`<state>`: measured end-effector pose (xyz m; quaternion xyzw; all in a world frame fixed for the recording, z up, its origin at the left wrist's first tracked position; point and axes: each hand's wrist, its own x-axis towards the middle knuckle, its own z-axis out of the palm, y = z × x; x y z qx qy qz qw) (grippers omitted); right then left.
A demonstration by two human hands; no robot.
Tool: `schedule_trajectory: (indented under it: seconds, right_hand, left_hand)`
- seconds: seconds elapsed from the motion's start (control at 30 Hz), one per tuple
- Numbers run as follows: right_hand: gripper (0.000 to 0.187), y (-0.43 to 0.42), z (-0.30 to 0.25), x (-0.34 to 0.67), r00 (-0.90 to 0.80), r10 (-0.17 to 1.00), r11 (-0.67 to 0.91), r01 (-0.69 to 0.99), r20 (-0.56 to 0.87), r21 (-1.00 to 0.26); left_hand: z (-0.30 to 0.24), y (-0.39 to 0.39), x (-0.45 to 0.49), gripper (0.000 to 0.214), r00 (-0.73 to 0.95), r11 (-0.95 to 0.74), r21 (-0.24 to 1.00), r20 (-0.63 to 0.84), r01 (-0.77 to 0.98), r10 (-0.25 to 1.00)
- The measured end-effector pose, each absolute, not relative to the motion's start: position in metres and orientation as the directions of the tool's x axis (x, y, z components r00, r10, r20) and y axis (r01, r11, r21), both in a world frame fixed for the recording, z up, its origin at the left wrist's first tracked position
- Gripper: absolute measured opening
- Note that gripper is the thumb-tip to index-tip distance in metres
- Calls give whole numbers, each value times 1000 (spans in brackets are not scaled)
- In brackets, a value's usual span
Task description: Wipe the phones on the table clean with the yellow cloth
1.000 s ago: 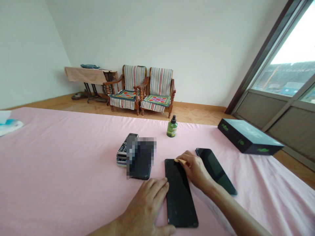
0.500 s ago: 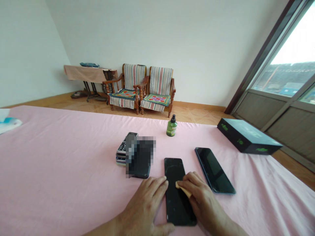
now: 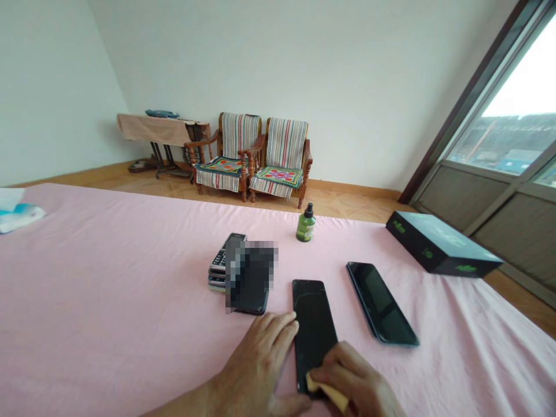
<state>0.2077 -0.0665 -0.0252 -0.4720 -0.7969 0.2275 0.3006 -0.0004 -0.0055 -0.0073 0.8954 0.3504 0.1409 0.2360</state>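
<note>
A black smartphone (image 3: 313, 321) lies screen up on the pink cloth (image 3: 130, 330), right in front of me. My left hand (image 3: 260, 362) braces its left edge, fingertips against the side and thumb near the bottom corner. Pinched in my right hand (image 3: 358, 376) is a small yellow cloth (image 3: 328, 391), pressed on the lower part of the screen. Another smartphone (image 3: 382, 304) rests to the right, dark glass up. On the left, a dark phone (image 3: 249, 284), partly blurred out, lies beside a stack of keypad phones (image 3: 221, 260).
A green spray bottle (image 3: 306, 226) stands behind the phones. At the back right sits a black box (image 3: 443, 246). A white and blue packet (image 3: 21, 217) lies at the far left. Beyond the cloth-covered surface are two wooden armchairs (image 3: 278, 153) and a draped table (image 3: 160, 128).
My right hand has slid the yellow cloth down the screen, from its middle to its bottom end. The left hand keeps its place at the phone's edge. The view has shifted slightly.
</note>
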Motion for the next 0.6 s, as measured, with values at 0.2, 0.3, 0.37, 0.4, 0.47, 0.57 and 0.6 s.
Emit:
schedule_trajectory:
  seconds: [0.2,0.3,0.37,0.4,0.47,0.57,0.6]
  right_hand:
    - [28,3,-13,207,-134,920,364,639,369,-677]
    - [28,41,-19,208,-134,887,408,676,442,-614]
    - [31,56,-26,207,-154,873,433,679,462,-592]
    - [33,60,-29,207,-166,869,445,676,466,-587]
    - [34,61,-34,206,-190,863,463,667,468,-584]
    - [39,55,-37,207,-240,850,501,643,468,-580]
    - [41,51,-37,208,-260,846,514,633,466,-579]
  left_hand:
    - [-7,-6,-1,82,718,-643,504,63,576,693]
    - [-8,-5,0,78,721,-654,518,99,552,686]
    - [-6,-5,0,77,723,-657,520,104,546,683]
    - [-5,-4,1,76,722,-656,521,104,547,684]
    - [-3,-4,2,76,724,-651,524,91,549,684]
    - [1,-4,3,78,730,-641,522,50,563,682]
    - [2,-4,3,78,730,-639,522,45,565,682]
